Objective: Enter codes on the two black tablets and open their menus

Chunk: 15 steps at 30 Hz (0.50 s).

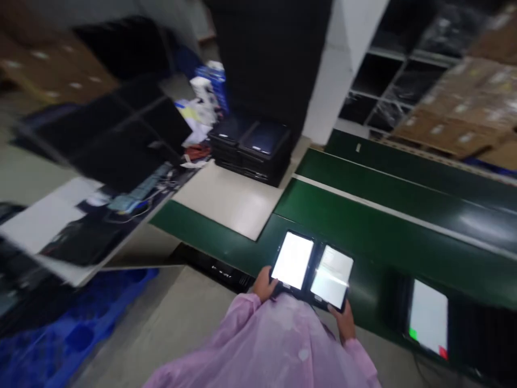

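Observation:
Two tablets lie side by side on the green conveyor belt [388,237], both with bright lit screens. My left hand [264,284] grips the near left corner of the left tablet [293,260], fingers curled round its edge. The near edge of the right tablet [332,276] is held by my right hand [343,319], also closed on it. Pink sleeves [278,339] cover both my arms. The whole view is smeared by motion.
A third lit screen [428,318] sits on the belt to the right. Stacks of dark tablets [252,143] stand on a beige table [230,202] behind. Cardboard boxes [464,118] line the far right, a blue pallet [60,334] lies on the floor at left.

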Tool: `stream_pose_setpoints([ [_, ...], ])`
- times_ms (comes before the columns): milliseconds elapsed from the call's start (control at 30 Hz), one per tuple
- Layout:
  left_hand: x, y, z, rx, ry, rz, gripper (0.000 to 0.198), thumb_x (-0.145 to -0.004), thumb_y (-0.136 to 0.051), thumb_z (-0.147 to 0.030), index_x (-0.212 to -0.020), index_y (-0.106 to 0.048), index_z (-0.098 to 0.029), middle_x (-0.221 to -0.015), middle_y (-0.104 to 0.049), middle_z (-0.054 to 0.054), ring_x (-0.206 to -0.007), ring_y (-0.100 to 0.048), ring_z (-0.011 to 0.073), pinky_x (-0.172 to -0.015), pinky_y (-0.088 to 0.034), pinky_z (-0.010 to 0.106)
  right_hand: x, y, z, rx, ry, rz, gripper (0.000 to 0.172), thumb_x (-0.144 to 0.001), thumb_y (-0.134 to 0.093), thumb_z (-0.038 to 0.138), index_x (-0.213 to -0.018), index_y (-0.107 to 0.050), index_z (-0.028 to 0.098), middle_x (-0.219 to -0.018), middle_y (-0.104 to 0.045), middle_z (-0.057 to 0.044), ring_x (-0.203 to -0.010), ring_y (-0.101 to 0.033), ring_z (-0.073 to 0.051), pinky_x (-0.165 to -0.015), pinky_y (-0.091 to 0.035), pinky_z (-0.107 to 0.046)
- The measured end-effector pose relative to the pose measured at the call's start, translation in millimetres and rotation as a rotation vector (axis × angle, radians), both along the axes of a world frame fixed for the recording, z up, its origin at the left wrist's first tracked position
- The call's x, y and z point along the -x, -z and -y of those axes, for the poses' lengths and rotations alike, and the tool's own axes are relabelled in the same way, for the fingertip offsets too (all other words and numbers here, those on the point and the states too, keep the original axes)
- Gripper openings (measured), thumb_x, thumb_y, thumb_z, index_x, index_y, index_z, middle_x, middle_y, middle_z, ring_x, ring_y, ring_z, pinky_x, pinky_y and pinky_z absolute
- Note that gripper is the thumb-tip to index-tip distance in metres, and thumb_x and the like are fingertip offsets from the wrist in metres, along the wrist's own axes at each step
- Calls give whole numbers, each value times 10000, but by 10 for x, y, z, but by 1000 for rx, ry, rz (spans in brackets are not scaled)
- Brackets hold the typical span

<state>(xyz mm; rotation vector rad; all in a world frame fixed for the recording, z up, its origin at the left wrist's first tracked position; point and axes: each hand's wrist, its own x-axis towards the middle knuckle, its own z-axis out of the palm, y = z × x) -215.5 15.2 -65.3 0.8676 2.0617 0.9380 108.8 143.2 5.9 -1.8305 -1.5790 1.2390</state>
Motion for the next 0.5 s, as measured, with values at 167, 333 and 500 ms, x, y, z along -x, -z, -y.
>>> stream_pose_setpoints([
  [167, 62, -45, 35, 84, 60, -103, 601, -919, -544, -477, -1373, -486, -87, -1378, -569, 233, -1316, -562, 342, -1125, -427, 482, 73, 211, -58, 102, 176, -13, 961, -595, -741, 568, -1398, -543, 80, -1301, -695, -183, -1169, -674, -369, -1022, -537, -418],
  [333, 106, -135, -37, 188, 87, -155, 601, -936, -513, -541, -1344, -481, -101, -1362, -569, 231, -1283, -584, 346, -1080, -452, 463, 138, 320, 9, 98, 255, 24, 913, -633, -737, 596, -1370, -568, 84, -1293, -695, -178, -1144, -679, -337, -996, -534, -375],
  [500, 122, -200, -90, 213, 73, -156, 583, -936, -510, -547, -1310, -484, -100, -1347, -570, 237, -1282, -577, 348, -1076, -452, 462, 167, 339, 69, 87, 302, 19, 887, -657, -738, 594, -1351, -569, 69, -1308, -676, -198, -1173, -652, -351, -1031, -500, -394],
])
